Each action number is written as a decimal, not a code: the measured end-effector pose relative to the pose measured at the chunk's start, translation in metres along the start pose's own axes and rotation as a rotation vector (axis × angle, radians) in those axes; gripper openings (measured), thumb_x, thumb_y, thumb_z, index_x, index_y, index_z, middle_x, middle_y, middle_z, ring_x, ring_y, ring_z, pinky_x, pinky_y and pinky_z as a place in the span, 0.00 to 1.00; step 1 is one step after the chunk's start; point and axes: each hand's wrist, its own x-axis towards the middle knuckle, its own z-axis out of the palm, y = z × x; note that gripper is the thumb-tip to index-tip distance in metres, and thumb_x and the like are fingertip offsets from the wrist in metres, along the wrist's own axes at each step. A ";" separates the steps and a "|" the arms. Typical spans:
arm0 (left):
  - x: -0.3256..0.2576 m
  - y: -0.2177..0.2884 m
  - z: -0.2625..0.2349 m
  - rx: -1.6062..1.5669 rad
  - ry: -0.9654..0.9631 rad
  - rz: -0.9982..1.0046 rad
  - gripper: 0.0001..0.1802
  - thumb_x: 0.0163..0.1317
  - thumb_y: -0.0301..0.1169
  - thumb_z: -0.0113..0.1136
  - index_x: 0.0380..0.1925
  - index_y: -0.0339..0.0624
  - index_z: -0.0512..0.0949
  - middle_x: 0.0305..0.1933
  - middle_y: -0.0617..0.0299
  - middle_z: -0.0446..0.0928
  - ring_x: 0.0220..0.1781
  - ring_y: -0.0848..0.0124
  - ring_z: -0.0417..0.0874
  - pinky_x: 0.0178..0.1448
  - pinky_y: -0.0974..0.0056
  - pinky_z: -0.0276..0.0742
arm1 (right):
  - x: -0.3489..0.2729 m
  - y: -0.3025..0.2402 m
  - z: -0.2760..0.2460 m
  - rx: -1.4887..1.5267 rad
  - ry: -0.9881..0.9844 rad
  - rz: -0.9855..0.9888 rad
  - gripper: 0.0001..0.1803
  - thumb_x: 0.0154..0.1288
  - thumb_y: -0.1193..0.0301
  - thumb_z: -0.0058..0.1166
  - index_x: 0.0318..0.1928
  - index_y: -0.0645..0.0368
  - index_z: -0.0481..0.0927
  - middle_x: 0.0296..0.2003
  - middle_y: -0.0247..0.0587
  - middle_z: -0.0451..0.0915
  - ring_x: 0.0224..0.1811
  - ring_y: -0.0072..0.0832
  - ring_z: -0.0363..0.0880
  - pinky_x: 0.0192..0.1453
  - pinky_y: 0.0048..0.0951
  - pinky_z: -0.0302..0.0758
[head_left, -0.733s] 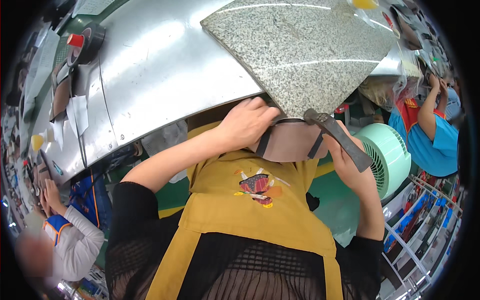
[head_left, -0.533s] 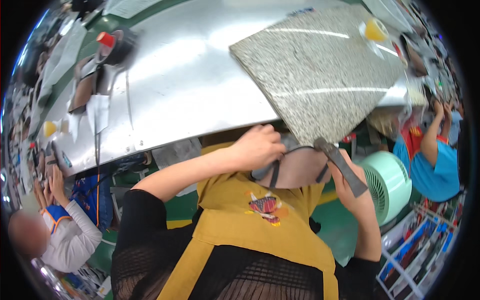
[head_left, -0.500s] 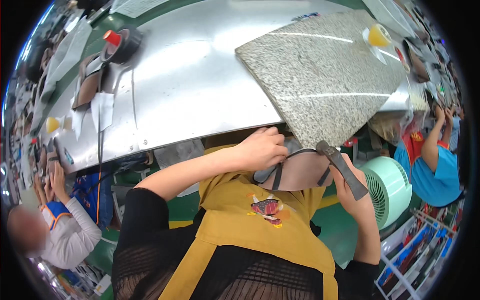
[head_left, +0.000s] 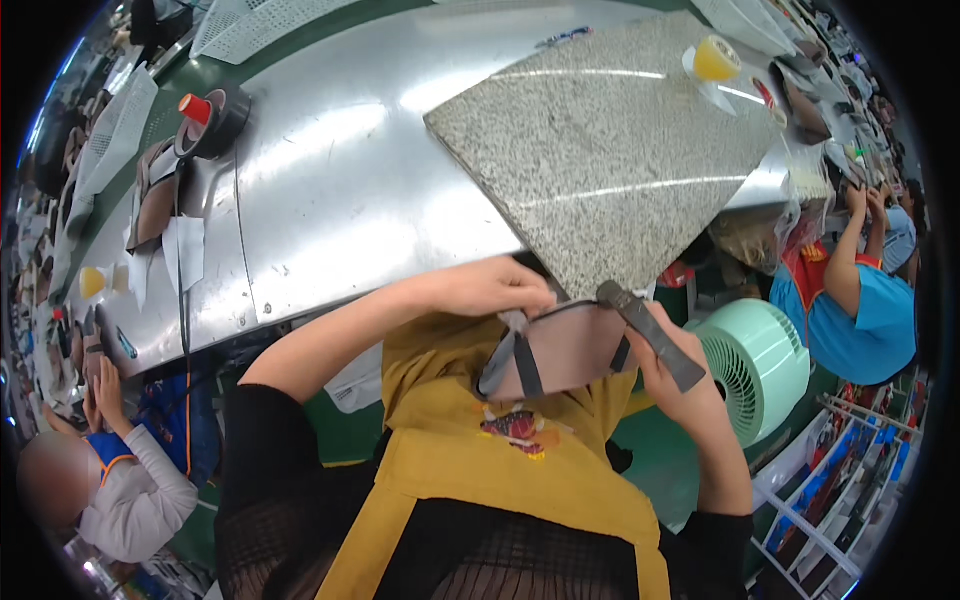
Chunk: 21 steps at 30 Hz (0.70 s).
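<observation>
While our left hand (head_left: 500,288) pinches the brown panel (head_left: 572,352) over our lap near the stone slab (head_left: 600,150), and our right hand (head_left: 660,382) grips the hammer (head_left: 655,337), we could crease it if our pinch slips

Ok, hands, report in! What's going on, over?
Left hand pinching edge of brown piece. Right hand gripping hammer, at piece's other end. Corner of stone slab close by.

my apron (head_left: 520,475): mustard yellow, wide straps (head_left: 370,540), multicoloured motif (head_left: 515,430)
my top (head_left: 480,560): black, sheer, textured
my sleeves (head_left: 265,435): black, elbow-length
</observation>
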 end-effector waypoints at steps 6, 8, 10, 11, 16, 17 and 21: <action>0.006 0.026 0.019 0.278 0.298 -0.032 0.13 0.62 0.40 0.57 0.34 0.42 0.81 0.28 0.57 0.81 0.31 0.60 0.83 0.38 0.59 0.75 | 0.006 0.010 -0.003 0.119 0.003 0.026 0.08 0.69 0.74 0.47 0.45 0.65 0.71 0.24 0.44 0.68 0.24 0.31 0.65 0.31 0.28 0.67; 0.006 0.021 0.025 0.385 0.319 0.000 0.12 0.62 0.38 0.57 0.35 0.41 0.80 0.29 0.57 0.81 0.32 0.61 0.82 0.38 0.61 0.75 | 0.002 0.013 -0.001 0.151 0.029 -0.007 0.08 0.70 0.73 0.47 0.45 0.65 0.71 0.24 0.43 0.68 0.24 0.30 0.64 0.32 0.28 0.67; 0.009 0.026 0.031 0.482 0.327 -0.002 0.10 0.62 0.35 0.57 0.35 0.39 0.78 0.31 0.55 0.80 0.35 0.58 0.81 0.39 0.61 0.75 | 0.000 0.014 -0.008 0.145 0.032 -0.021 0.09 0.69 0.74 0.48 0.47 0.64 0.71 0.27 0.44 0.71 0.27 0.34 0.69 0.34 0.29 0.70; 0.011 0.026 0.031 0.466 0.336 0.046 0.10 0.62 0.35 0.57 0.35 0.39 0.78 0.31 0.55 0.80 0.35 0.58 0.81 0.40 0.61 0.75 | -0.002 0.013 -0.010 0.134 0.016 -0.008 0.11 0.68 0.74 0.48 0.49 0.62 0.72 0.30 0.46 0.74 0.29 0.38 0.73 0.35 0.30 0.72; 0.019 0.038 0.032 0.296 0.325 0.046 0.10 0.63 0.34 0.57 0.33 0.39 0.78 0.32 0.55 0.78 0.35 0.60 0.80 0.39 0.61 0.74 | -0.006 0.016 -0.020 0.203 0.042 0.041 0.12 0.68 0.75 0.49 0.51 0.64 0.73 0.33 0.43 0.76 0.31 0.30 0.73 0.38 0.26 0.72; 0.021 0.041 0.033 0.243 0.319 0.009 0.10 0.62 0.35 0.58 0.33 0.39 0.77 0.32 0.55 0.78 0.34 0.60 0.80 0.39 0.61 0.74 | -0.006 0.018 -0.021 0.197 0.041 0.053 0.12 0.68 0.75 0.49 0.50 0.65 0.73 0.32 0.43 0.75 0.31 0.28 0.71 0.39 0.25 0.71; 0.033 0.042 0.042 0.321 0.438 0.040 0.08 0.61 0.35 0.59 0.33 0.42 0.79 0.32 0.58 0.76 0.33 0.61 0.79 0.38 0.62 0.74 | -0.007 0.018 -0.030 0.178 0.037 0.086 0.12 0.68 0.76 0.49 0.50 0.66 0.73 0.33 0.43 0.75 0.32 0.28 0.71 0.40 0.25 0.71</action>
